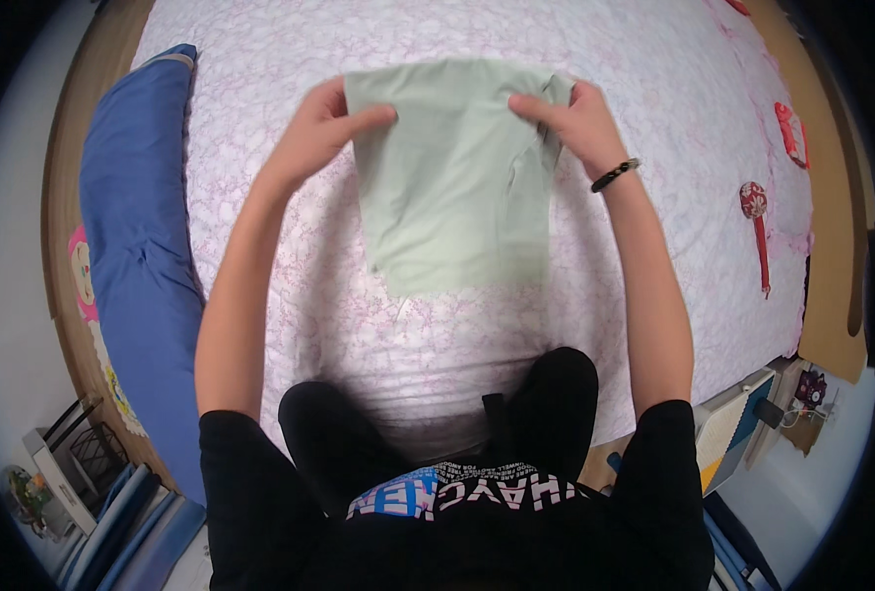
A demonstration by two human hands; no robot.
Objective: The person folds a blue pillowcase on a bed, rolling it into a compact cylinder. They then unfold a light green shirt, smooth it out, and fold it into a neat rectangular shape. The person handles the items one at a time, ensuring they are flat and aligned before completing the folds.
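A pale green piece of cloth [452,177], perhaps a folded garment, hangs spread between my two hands above the bed. My left hand [331,126] grips its upper left corner, thumb on the near face and fingers behind. At the upper right corner, my right hand [573,118] pinches the cloth the same way, with a dark bracelet [615,174] on that wrist. The cloth's lower edge is slightly blurred, and a small white tag-like strip [402,308] shows just below it. Creases run down the cloth's right side.
A white bedspread with a pink pattern [654,89] covers the bed. Along the left edge lies a rolled blue quilt [142,227]. On the right are a red floral mallet-like thing [753,202] and a red packet [790,133], near the wooden headboard [837,217].
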